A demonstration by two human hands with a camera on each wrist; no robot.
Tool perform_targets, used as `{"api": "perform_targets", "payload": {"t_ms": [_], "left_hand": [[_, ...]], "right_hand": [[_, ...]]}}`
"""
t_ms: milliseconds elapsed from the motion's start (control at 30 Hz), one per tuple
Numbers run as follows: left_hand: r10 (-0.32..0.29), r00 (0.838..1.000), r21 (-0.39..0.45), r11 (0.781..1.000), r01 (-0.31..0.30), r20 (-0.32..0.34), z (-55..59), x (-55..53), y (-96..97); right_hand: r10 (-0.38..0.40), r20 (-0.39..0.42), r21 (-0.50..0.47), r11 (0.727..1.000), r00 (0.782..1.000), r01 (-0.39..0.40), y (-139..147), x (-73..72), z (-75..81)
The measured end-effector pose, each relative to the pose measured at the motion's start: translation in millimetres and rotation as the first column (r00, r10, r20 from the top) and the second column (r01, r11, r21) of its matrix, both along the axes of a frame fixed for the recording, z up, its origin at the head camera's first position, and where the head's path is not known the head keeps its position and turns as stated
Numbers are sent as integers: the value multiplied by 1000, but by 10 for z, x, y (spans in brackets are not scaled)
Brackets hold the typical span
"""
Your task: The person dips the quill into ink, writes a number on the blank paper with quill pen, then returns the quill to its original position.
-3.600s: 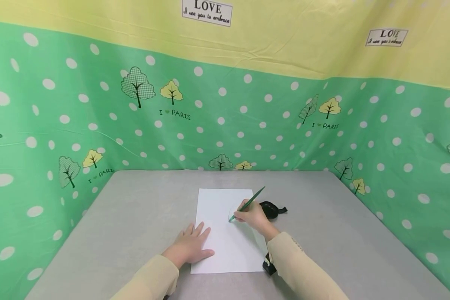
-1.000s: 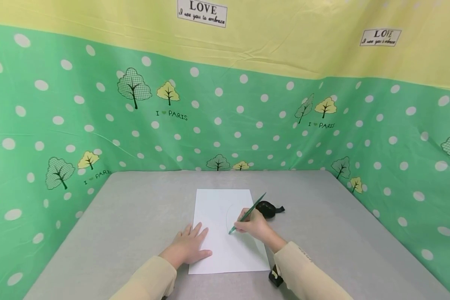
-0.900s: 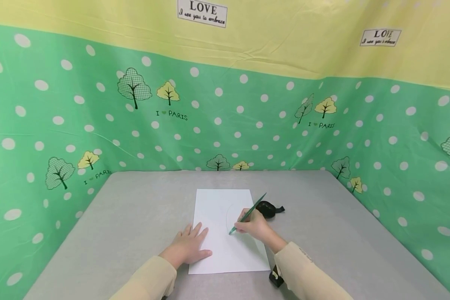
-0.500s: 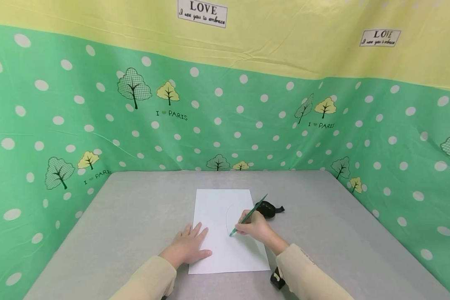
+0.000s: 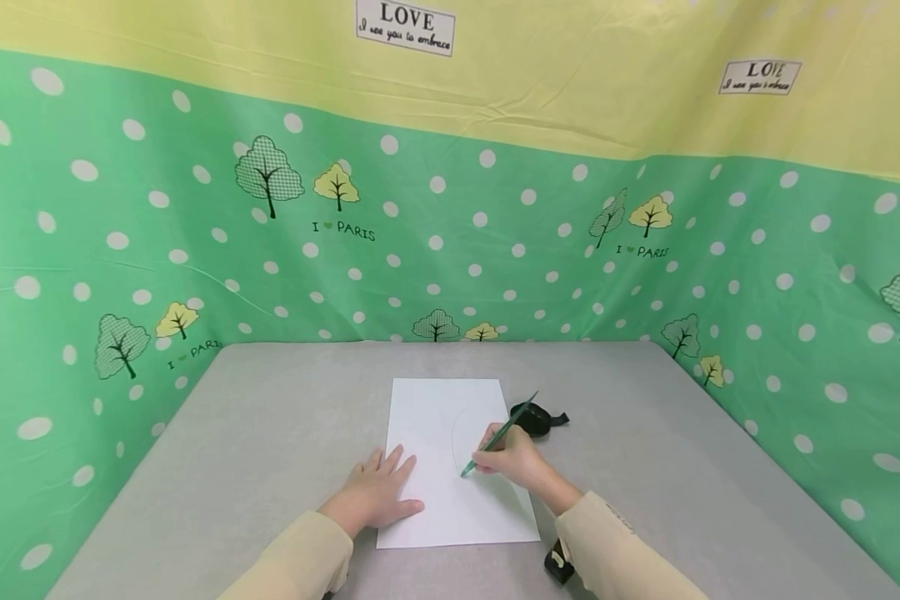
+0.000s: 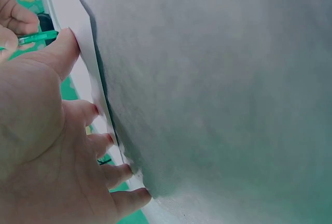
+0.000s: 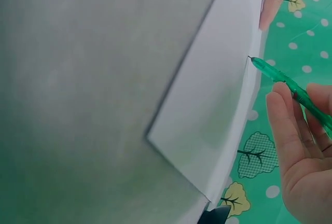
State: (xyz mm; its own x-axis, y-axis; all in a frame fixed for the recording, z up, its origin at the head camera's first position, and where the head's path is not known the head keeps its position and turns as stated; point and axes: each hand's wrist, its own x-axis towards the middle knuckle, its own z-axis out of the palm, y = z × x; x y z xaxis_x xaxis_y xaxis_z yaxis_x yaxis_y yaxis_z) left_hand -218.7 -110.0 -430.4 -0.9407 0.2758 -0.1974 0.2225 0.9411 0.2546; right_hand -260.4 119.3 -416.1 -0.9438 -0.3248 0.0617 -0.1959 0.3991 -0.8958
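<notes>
A white sheet of paper [image 5: 427,417] lies on the grey table in front of me. My left hand [image 5: 378,492] rests with spread, straight fingers on its left edge; the left wrist view shows the fingertips along that edge. My right hand [image 5: 513,458] pinches a slim green pen [image 5: 504,429], tilted with its tip down at the paper. Behind the tip, a thin curved line [image 5: 453,437] shows on the sheet. In the right wrist view the green pen [image 7: 282,79] has its dark point at the paper, right at the end of that line.
Beyond my right hand, a black rounded object with a short strap [image 5: 536,419] sits by the paper's right edge. Another small black object [image 5: 558,564] shows beside my right sleeve. Green and yellow patterned cloth [image 5: 450,250] hangs around the grey table [image 5: 292,417].
My right hand with the pen has moved down the paper toward me, and the curved line behind the tip has grown longer. The left hand stays at the same spot on the sheet.
</notes>
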Motion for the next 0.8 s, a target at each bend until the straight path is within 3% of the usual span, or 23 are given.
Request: {"api": "perform_targets", "payload": {"t_ms": [167, 267, 800], "left_hand": [[0, 1000, -4, 1000, 0, 1, 0, -1, 1], [1, 1000, -5, 1000, -1, 2, 8, 2, 0], [-2, 1000, 9, 1000, 2, -7, 32, 24, 3]], "right_hand": [[2, 5, -2, 1000, 1000, -2, 2, 50, 46], [-1, 12, -8, 1000, 1000, 1, 32, -8, -54], [3, 19, 20, 1000, 1000, -3, 80, 30, -80]]}}
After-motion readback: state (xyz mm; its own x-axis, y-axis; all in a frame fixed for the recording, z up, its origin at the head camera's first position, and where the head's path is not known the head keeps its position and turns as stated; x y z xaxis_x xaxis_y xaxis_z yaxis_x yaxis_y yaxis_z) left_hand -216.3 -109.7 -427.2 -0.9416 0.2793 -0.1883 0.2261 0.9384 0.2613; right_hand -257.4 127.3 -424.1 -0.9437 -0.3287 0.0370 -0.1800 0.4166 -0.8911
